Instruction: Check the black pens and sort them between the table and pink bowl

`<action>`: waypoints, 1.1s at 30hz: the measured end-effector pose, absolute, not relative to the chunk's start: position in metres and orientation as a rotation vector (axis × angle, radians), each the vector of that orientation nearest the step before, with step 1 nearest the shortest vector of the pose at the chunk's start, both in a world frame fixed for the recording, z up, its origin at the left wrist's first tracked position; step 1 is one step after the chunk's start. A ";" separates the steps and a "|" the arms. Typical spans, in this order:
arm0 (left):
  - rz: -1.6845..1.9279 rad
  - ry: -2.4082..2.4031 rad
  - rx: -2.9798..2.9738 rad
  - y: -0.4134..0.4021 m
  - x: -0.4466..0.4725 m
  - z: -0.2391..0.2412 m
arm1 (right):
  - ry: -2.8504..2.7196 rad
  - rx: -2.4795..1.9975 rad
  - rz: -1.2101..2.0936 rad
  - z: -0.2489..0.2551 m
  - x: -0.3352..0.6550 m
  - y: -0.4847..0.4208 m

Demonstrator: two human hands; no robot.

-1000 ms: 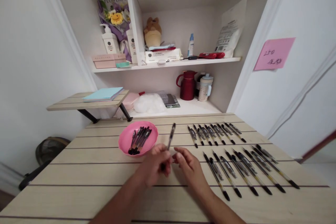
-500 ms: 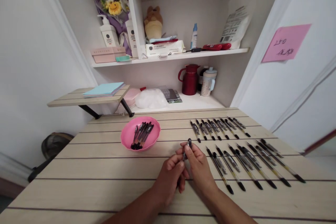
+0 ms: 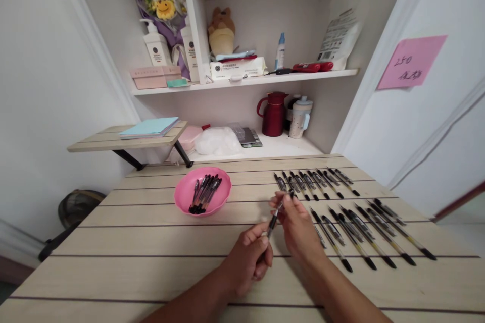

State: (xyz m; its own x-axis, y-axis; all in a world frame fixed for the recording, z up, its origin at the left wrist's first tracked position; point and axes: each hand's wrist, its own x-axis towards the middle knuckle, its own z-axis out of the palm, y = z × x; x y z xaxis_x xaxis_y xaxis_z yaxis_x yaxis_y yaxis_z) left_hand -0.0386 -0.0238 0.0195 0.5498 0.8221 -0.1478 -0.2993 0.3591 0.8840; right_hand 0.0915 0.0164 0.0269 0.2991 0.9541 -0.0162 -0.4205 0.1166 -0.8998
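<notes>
Both of my hands hold one black pen (image 3: 275, 214) just above the wooden table (image 3: 144, 242). My right hand (image 3: 299, 227) pinches its upper end, and my left hand (image 3: 248, 262) is curled with its thumb and forefinger at the lower tip. Left of the hands stands a pink bowl (image 3: 202, 193) with several black pens in it. To the right, several pens lie side by side in a far row (image 3: 314, 182) and a near row (image 3: 371, 234). My right hand covers the left end of the near row.
A small raised wooden stand (image 3: 125, 142) with a light blue notebook sits at the table's back left. Shelves behind hold a red jug (image 3: 273, 113), a cup, bottles, a plush toy and boxes. A pink note (image 3: 411, 62) is stuck on the wall at right.
The pen stood upright in my left hand near the bowl; both hands have since shifted right toward the rows, and my right hand has taken its upper end.
</notes>
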 end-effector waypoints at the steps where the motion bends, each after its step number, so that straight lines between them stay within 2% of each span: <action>1: 0.800 0.651 0.928 -0.023 -0.039 0.018 | -0.682 -1.002 1.062 0.027 0.098 0.022; 5: 0.860 0.666 0.865 -0.018 -0.042 0.015 | -0.770 -1.192 0.914 0.035 0.131 0.044; 9: 0.907 0.677 0.844 -0.012 -0.045 0.012 | -1.120 -1.459 0.808 0.052 0.156 0.065; 14: 0.950 0.705 0.809 -0.005 -0.049 0.010 | -1.663 -1.816 0.394 0.068 0.165 0.083; 19: 0.958 0.688 0.815 -0.002 -0.051 0.008 | -2.103 -2.118 0.002 0.055 0.162 0.089; 25: 0.948 0.690 0.836 -0.001 -0.050 0.007 | -2.367 -2.096 -0.025 0.039 0.168 0.087; 33: 0.942 0.703 0.846 -0.002 -0.050 0.007 | -2.418 -2.082 0.002 0.035 0.160 0.082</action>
State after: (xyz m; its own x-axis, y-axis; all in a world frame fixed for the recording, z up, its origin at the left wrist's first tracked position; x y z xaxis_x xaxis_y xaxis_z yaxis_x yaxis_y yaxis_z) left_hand -0.0498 -0.0015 0.0073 0.4214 0.8946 -0.1484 -0.3970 0.3292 0.8567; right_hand 0.1604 0.0818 0.0354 -0.1477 0.9883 -0.0380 0.9884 0.1489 0.0311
